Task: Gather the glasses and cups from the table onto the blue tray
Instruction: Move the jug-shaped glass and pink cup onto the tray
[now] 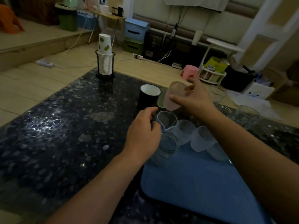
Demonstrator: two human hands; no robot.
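A blue tray [197,180] lies on the dark table at the lower right, with several frosted and clear glasses [186,130] standing along its far edge. My right hand [195,99] is lifted above the table behind the tray, shut on a frosted pink cup [174,97] that is tilted. My left hand [144,135] hovers at the tray's far left corner, fingers curled against a clear glass jar [168,146] and touching the glass [165,118] behind it. A black mug with a white inside [148,96] stands on the table beyond, next to a greenish cup [161,101].
A stack of paper cups [105,59] in a black holder stands at the table's far edge. More clear glasses [247,113] stand on the table at the right. A pink stool [190,71], boxes and cables lie on the floor beyond.
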